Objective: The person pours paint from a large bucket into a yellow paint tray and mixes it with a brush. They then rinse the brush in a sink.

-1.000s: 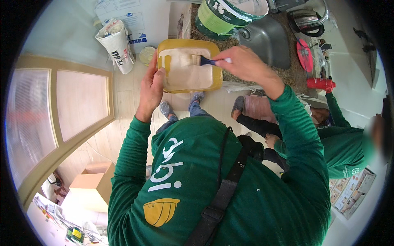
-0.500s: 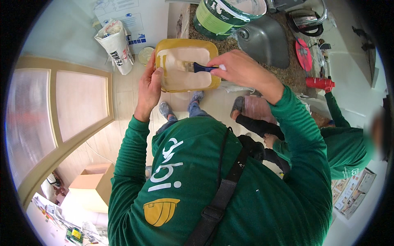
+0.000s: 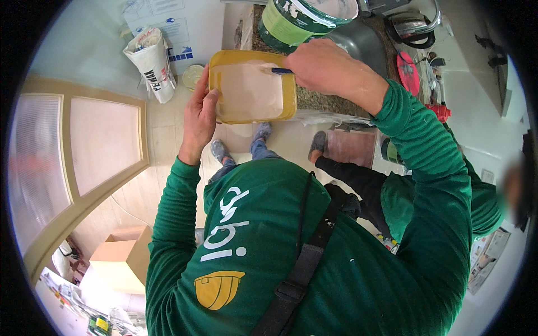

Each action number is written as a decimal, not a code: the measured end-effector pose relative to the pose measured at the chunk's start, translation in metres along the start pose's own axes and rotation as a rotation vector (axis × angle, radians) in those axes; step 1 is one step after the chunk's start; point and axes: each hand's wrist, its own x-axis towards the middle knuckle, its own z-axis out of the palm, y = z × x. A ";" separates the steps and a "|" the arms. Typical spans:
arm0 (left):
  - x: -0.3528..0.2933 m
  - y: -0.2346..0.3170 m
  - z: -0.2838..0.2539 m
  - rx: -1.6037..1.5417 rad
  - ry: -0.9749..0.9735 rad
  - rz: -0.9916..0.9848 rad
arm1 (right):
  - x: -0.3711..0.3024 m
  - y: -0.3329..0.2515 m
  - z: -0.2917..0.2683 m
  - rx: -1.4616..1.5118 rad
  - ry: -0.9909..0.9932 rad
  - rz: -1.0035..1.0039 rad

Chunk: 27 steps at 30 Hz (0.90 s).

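Observation:
My left hand (image 3: 200, 115) grips the left side of a yellow plastic tub (image 3: 289, 96), thumb over the rim. Pale, creamy paint (image 3: 249, 92) lies inside it. In my right hand (image 3: 322, 67) is a paintbrush (image 3: 282, 71) with a dark blue handle. Its bristle end is over the far right part of the tub, and my fingers hide most of the handle. Whether the bristles touch the paint or the wall of the tub, I cannot tell. Just beyond my right hand stands a green bucket (image 3: 286, 28) with a white-smeared rim.
A metal sink (image 3: 367, 53) is set in a speckled counter (image 3: 322, 102), with an electric kettle (image 3: 412, 28) behind. A white sack (image 3: 150, 64) stands at the left, near a glazed door (image 3: 106, 140). A co-worker in green (image 3: 400, 201) is close on my right. A cardboard box (image 3: 120, 257) sits lower left.
My right hand has moved away from me with the brush, from the tub's middle to its far right corner. The co-worker's body and the red bottle have shifted.

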 end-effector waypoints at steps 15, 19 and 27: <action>0.002 -0.011 0.003 -0.051 0.062 0.103 | 0.000 0.017 -0.005 0.591 -0.246 -0.114; 0.002 -0.004 0.002 -0.023 0.046 0.077 | 0.011 0.022 -0.001 0.469 -0.069 -0.044; 0.002 -0.004 0.005 -0.044 0.049 0.078 | 0.008 0.011 0.006 0.224 0.110 0.048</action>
